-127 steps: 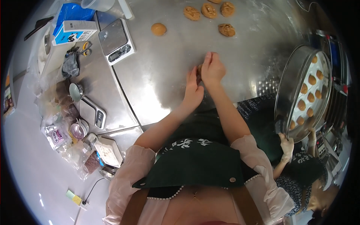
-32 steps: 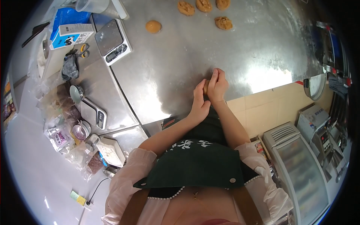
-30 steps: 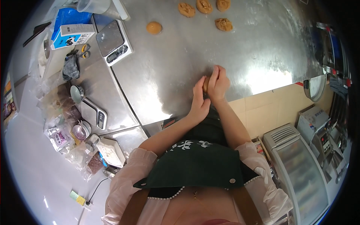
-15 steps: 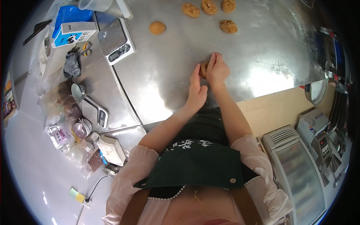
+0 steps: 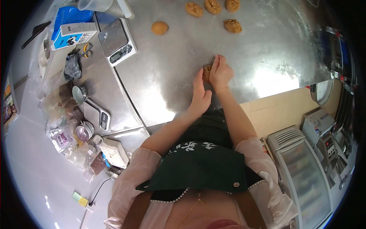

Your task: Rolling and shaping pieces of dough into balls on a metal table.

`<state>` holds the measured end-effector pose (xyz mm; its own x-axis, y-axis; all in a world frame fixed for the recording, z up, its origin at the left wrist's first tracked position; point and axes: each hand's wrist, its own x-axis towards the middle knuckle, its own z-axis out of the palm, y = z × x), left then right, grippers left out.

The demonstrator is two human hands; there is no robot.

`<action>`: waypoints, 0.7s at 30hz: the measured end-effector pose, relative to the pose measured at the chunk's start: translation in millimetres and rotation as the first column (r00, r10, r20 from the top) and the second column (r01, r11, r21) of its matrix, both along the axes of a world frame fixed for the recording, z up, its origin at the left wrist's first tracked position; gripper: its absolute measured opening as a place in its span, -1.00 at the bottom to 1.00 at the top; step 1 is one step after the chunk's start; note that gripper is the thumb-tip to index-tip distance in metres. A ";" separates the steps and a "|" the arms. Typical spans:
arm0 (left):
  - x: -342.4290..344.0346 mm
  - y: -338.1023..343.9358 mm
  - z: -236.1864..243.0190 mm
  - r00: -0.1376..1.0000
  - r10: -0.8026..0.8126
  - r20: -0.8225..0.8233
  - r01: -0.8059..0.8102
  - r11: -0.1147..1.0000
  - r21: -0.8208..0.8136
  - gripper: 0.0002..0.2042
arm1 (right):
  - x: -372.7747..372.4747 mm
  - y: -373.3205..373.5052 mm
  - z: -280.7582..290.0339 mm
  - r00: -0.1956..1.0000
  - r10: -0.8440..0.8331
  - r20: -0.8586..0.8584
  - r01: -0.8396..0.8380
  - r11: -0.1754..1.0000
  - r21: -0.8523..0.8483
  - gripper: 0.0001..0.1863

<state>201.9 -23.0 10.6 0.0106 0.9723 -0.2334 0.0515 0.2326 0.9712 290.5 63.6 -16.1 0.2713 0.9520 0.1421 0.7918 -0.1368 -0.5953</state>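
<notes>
Between my two hands is a small piece of brown dough [image 5: 207, 73], its top creased, near the front edge of the steel table. My left hand [image 5: 200, 94] holds its left side with the fingers laid along it. Curled over the right side is my right hand [image 5: 221, 74], which hides much of the dough. Farther back sit a smooth round dough ball [image 5: 159, 27] and several wrinkled pieces, among them a dough lump [image 5: 232, 26] standing nearest to my hands.
A white kitchen scale [image 5: 118, 42] stands left on the table, near a blue-and-white carton [image 5: 74, 35] and yellow-handled scissors [image 5: 87, 50]. Farther left are a smaller scale [image 5: 97, 114], bowls [image 5: 84, 131], bags and a white tub [image 5: 114, 152]. A glass-topped freezer [image 5: 301, 171] stands below at right.
My hands stay round the dough piece, with small finger shifts; more of its creased top shows now. The other dough pieces have not moved.
</notes>
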 end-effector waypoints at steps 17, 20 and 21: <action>-12.6 6.7 5.7 0.989 -0.024 -0.145 0.030 0.999 0.045 -0.31 | 4.1 -16.3 -3.5 0.999 -0.011 0.046 0.011 1.000 0.011 -0.84; -28.5 17.9 -7.3 0.964 -0.156 -0.217 0.167 0.986 0.029 -0.32 | -0.8 -15.2 0.8 0.999 0.016 0.038 -0.018 0.999 0.051 -0.83; -28.6 19.3 -13.2 0.975 -0.186 -0.125 0.185 0.982 -0.027 -0.33 | -1.3 -13.0 4.8 0.999 -0.020 -0.025 0.021 0.998 0.065 -0.83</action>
<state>173.3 -3.7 -2.6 0.1600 0.9526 -0.2588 0.2170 0.2218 0.9506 289.1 50.6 -11.3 0.2947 0.9351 0.1967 0.7745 -0.1132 -0.6224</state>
